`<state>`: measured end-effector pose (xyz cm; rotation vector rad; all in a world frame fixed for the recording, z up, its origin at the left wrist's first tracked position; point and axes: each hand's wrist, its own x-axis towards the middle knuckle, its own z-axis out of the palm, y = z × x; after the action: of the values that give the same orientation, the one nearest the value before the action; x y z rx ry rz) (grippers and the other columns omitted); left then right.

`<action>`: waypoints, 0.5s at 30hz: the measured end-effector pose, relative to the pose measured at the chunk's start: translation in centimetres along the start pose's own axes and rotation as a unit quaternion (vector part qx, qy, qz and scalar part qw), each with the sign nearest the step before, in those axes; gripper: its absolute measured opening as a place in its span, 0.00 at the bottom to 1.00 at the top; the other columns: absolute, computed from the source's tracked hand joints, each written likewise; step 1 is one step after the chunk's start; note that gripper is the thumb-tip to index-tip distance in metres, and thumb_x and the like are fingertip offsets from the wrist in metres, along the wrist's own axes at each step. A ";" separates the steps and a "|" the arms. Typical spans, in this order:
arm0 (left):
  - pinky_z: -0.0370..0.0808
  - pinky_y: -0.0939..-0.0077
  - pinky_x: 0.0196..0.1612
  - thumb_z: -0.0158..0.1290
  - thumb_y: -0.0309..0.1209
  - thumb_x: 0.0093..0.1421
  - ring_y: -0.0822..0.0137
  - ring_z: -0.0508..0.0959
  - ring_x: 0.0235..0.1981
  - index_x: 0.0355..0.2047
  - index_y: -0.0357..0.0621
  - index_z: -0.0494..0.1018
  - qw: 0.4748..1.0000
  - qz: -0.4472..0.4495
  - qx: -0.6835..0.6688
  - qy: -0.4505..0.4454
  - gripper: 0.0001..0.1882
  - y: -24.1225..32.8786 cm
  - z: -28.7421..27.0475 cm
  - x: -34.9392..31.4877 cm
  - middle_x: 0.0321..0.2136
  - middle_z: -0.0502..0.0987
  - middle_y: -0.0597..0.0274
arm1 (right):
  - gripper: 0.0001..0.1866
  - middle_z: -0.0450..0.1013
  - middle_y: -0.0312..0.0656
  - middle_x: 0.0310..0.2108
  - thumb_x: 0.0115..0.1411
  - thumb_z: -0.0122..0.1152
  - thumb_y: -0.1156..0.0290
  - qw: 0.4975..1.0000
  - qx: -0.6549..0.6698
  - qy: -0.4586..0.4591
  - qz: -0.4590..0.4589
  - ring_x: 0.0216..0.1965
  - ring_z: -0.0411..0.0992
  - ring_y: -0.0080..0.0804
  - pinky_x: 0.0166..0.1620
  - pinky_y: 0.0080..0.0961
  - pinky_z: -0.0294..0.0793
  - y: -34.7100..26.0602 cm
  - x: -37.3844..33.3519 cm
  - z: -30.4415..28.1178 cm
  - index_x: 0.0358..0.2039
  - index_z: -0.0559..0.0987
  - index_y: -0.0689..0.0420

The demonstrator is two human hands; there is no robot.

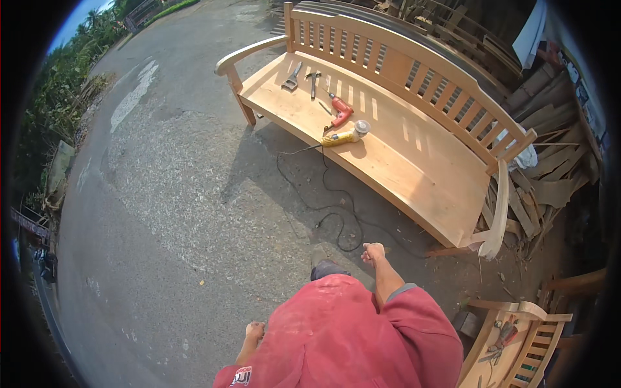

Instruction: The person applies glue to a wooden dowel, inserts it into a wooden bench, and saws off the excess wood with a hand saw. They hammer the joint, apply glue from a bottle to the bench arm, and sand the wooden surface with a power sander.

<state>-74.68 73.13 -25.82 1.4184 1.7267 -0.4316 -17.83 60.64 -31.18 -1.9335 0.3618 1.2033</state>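
Note:
My right hand [373, 253] hangs in front of me, fingers curled in, short of the bench's front edge; whether anything is inside them I cannot make out. Low at my left side is my left hand [255, 331], its fingers mostly hidden. Neither hand touches the long wooden bench [414, 174]. On its seat lie a yellow angle grinder [339, 138], a red power drill [341, 111], a hammer [313, 84] and a handsaw [292, 79]. A thin dark rod [325, 108] rests beside the drill.
Black cords [352, 216] loop over the ground between me and the bench. At lower right stands another wooden bench [517, 346] with tools on its seat. Scrap boards [550, 152] are piled behind the long bench's right end. Paved ground [162, 226] stretches to the left.

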 end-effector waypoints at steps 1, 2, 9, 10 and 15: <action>0.79 0.60 0.43 0.56 0.39 0.59 0.58 0.85 0.35 0.38 0.37 0.82 0.998 0.004 0.046 0.033 0.17 -3.2 -3.5 1.8 0.36 0.84 0.47 | 0.15 0.74 0.42 0.28 0.65 0.61 0.64 0.999 0.015 -0.031 -0.015 0.24 0.77 0.33 0.28 0.32 0.79 -4.9 -0.4 5.4 0.46 0.76 0.61; 0.79 0.60 0.42 0.55 0.40 0.58 0.57 0.85 0.35 0.37 0.37 0.82 0.995 0.015 0.088 0.051 0.17 -3.5 -5.6 3.5 0.36 0.84 0.46 | 0.15 0.74 0.41 0.28 0.65 0.61 0.63 0.998 0.028 -0.045 -0.031 0.24 0.77 0.32 0.28 0.31 0.79 -9.9 -0.7 9.3 0.46 0.76 0.61; 0.80 0.62 0.39 0.55 0.40 0.59 0.58 0.85 0.34 0.35 0.36 0.82 0.985 0.067 0.161 0.007 0.18 15.9 -16.3 20.6 0.29 0.84 0.48 | 0.25 0.75 0.44 0.34 0.64 0.63 0.60 0.982 0.164 -0.029 -0.087 0.28 0.78 0.31 0.29 0.29 0.80 -34.7 8.0 16.2 0.55 0.71 0.63; 0.80 0.63 0.37 0.55 0.40 0.59 0.61 0.86 0.32 0.36 0.36 0.82 0.992 0.039 0.123 -0.004 0.17 22.2 -18.2 24.4 0.29 0.84 0.49 | 0.26 0.75 0.44 0.35 0.64 0.64 0.60 0.980 0.180 -0.019 -0.085 0.28 0.78 0.31 0.29 0.28 0.80 -37.0 10.2 16.3 0.56 0.71 0.63; 0.80 0.68 0.34 0.56 0.38 0.63 0.63 0.84 0.30 0.42 0.35 0.79 0.989 0.144 -0.015 0.021 0.17 47.2 -27.6 45.4 0.35 0.83 0.50 | 0.39 0.74 0.49 0.39 0.55 0.70 0.52 0.971 0.216 0.101 -0.018 0.28 0.77 0.32 0.27 0.28 0.80 -43.3 23.9 20.7 0.58 0.68 0.64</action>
<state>-41.97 135.74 -33.42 1.6339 1.5236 -0.2185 7.82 107.60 -34.91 -1.6703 0.6362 0.8208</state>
